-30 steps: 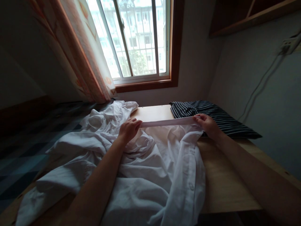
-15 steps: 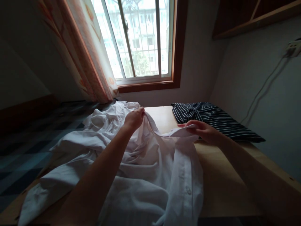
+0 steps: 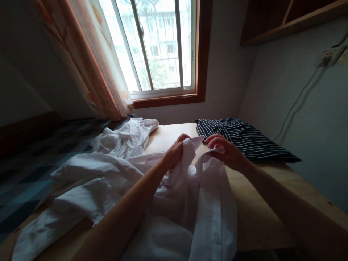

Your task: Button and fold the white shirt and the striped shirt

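A crumpled white shirt (image 3: 174,203) spreads over the wooden board, its buttoned strip running down toward the near edge. My left hand (image 3: 176,152) is closed on the shirt's collar near the middle, with a pointed collar tip standing up beside the fingers. Close by on the right, my right hand (image 3: 221,150) pinches another part of the collar band. Between the two hands the collar bends down in a loop, and cloth hangs below it. The fingertips under the fabric are partly hidden.
A black garment with white stripes (image 3: 244,139) lies at the back right of the wooden board (image 3: 261,203). More white cloth (image 3: 122,139) is heaped at the back left, near a curtain (image 3: 92,61) and window. Checked fabric (image 3: 24,177) is at the left.
My left hand has moved right and nearer, bringing the collar close to my right hand. The white cloth at the back left now lies separate from the lifted part, and the view has shifted slightly.
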